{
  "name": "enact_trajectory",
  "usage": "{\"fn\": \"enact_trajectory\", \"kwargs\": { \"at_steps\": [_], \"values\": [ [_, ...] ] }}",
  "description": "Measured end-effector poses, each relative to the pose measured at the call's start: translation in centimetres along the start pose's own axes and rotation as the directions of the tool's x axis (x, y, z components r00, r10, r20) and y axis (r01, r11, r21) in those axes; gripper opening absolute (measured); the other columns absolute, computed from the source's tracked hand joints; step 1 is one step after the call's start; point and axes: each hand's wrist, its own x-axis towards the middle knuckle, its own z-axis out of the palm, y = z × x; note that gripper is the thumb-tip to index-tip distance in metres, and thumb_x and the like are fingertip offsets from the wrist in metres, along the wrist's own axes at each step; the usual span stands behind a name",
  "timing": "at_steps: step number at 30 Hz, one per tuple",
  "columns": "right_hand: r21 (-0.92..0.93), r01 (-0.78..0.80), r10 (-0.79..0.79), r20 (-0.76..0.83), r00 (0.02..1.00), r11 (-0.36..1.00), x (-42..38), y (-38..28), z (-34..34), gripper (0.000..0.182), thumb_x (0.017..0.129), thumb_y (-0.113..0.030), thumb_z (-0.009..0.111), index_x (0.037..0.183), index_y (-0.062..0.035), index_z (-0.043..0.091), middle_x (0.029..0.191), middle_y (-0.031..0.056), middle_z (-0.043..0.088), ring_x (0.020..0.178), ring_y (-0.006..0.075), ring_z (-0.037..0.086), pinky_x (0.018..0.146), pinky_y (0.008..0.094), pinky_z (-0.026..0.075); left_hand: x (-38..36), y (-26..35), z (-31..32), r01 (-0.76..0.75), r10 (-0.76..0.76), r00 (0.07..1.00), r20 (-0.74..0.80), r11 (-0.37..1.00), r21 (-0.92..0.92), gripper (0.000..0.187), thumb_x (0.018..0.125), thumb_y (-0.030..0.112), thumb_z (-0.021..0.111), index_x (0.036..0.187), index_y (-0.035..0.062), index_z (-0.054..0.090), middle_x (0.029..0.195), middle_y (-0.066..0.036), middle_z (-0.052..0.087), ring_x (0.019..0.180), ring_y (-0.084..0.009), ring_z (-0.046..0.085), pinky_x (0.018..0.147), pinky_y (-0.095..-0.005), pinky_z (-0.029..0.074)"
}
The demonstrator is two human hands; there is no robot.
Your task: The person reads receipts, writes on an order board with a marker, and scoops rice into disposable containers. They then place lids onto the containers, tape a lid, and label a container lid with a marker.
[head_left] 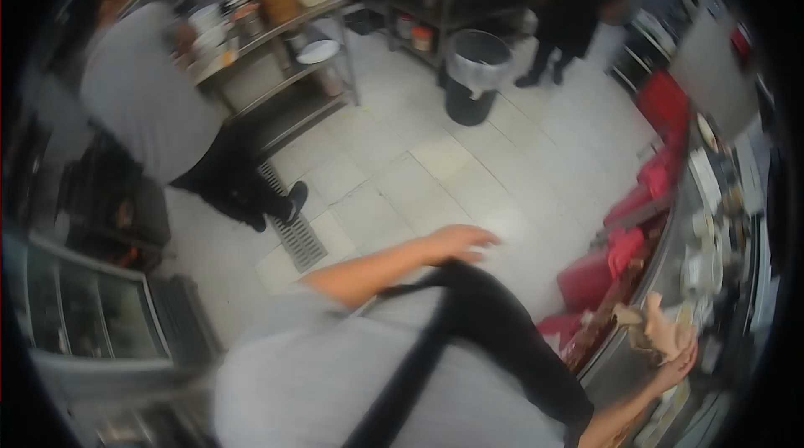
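My left hand (462,243) is held out in front of my body, just above my dark-clad leg, with fingers extended and nothing in them. On the right, my right hand (685,356) reaches over the steel counter (610,373), its fingers closed around crumpled brown paper (662,326). The paper is creased and loosely bunched, blurred at its edges. Small containers (703,268) stand on the counter beyond this hand.
Red bins (586,280) line the counter's front. A lined trash can (476,79) stands on the tiled floor. One person (151,96) works at a shelved table (280,71) on the left; another (574,4) stands at the back. A drain grate (297,239) crosses the floor.
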Motion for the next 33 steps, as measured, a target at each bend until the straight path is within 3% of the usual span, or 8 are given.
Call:
{"fn": "enact_trajectory", "kwargs": {
  "at_steps": [4,7,9,12,13,25,29,33],
  "values": [
    [-0.105,0.172,-0.182,-0.096,0.979,0.98,-4.6,-5.4,-8.5,0.034,0.091,-0.019,0.048,0.115,0.0026,0.058,0.117,0.0141,0.06,0.102,0.0269,0.058,0.09,0.0379,0.046,1.0,-2.6,-0.1,0.13,-0.103,0.977,0.187,0.982,-0.138,0.046,0.081,0.018,0.063,0.125,0.0085,0.053,0.123,-0.013,0.056,0.111,-0.0269,0.057,0.095,-0.0376,0.044],
    [-0.338,-0.087,-0.033,-0.333,0.942,0.937,-9.7,-1.0,-11.0,0.034,0.092,-0.02,0.043,0.11,0.0019,0.061,0.109,0.0143,0.064,0.097,0.0247,0.061,0.09,0.0362,0.044,2.2,-3.2,-0.4,0.118,-0.096,0.963,0.252,0.99,-0.074,0.047,0.079,0.012,0.067,0.124,0.01,0.053,0.117,-0.013,0.059,0.108,-0.0261,0.058,0.093,-0.0378,0.045],
    [-0.899,-0.012,-0.205,-0.113,0.972,0.438,-15.5,11.0,-13.7,0.036,0.092,-0.027,0.045,0.112,-0.0014,0.06,0.115,0.0171,0.06,0.104,0.0247,0.057,0.091,0.038,0.043,3.6,-2.4,-0.4,0.118,-0.107,0.953,0.285,0.993,-0.024,0.045,0.079,0.01,0.067,0.123,0.0091,0.054,0.115,-0.013,0.06,0.106,-0.0263,0.058,0.09,-0.0395,0.046],
    [-0.929,-0.25,0.162,-0.211,0.964,0.273,-21.8,5.5,-7.2,0.066,0.074,-0.05,0.066,0.129,-0.0172,0.049,0.136,0.0225,0.04,0.125,0.0408,0.037,0.096,0.0513,0.037,4.7,-1.4,-0.4,0.117,-0.122,0.927,0.354,0.992,0.035,0.044,0.079,0.007,0.066,0.121,0.0078,0.054,0.113,-0.014,0.061,0.104,-0.0264,0.058,0.09,-0.0405,0.045],
    [-0.954,-0.158,-0.04,-0.174,0.984,0.253,-22.2,5.0,-5.6,0.071,0.071,-0.052,0.068,0.131,-0.0196,0.047,0.138,0.0223,0.037,0.126,0.0434,0.034,0.096,0.0521,0.037,5.7,-1.1,-0.2,0.121,-0.126,0.924,0.36,0.992,0.037,0.044,0.079,0.007,0.066,0.121,0.0075,0.054,0.112,-0.014,0.061,0.105,-0.0265,0.057,0.09,-0.0403,0.045],
    [-0.682,0.039,-0.003,0.054,0.999,0.731,-3.0,20.0,-4.5,0.027,0.088,-0.018,0.049,0.111,-0.0078,0.061,0.114,0.0114,0.06,0.112,0.0279,0.053,0.097,0.0355,0.04,6.7,3.4,5.4,0.304,-0.326,0.871,0.368,0.945,0.118,0.048,0.078,0.019,0.068,0.122,0.0063,0.053,0.109,-0.015,0.061,0.104,-0.027,0.054,0.087,-0.0386,0.043],
    [-0.029,-0.178,0.176,0.369,0.912,0.984,-4.6,12.3,5.6,0.021,0.088,-0.015,0.052,0.104,-0.0097,0.064,0.104,0.0068,0.065,0.098,0.0216,0.059,0.089,0.03,0.044,6.1,1.7,7.5,0.401,-0.398,0.835,0.38,0.913,0.074,0.053,0.076,0.019,0.069,0.124,0.0074,0.052,0.11,-0.014,0.061,0.105,-0.0268,0.053,0.088,-0.0384,0.042],
    [0.209,0.088,-0.187,0.521,0.832,0.974,-11.9,8.2,12.8,0.02,0.082,-0.005,0.057,0.099,-0.0077,0.066,0.101,0.0121,0.064,0.093,0.0277,0.061,0.088,0.0349,0.046,9.1,5.2,9.6,0.326,-0.361,0.864,0.351,0.932,0.157,0.048,0.077,0.012,0.067,0.122,0.007,0.054,0.109,-0.014,0.061,0.104,-0.0268,0.054,0.087,-0.0367,0.043]
  ]
}}
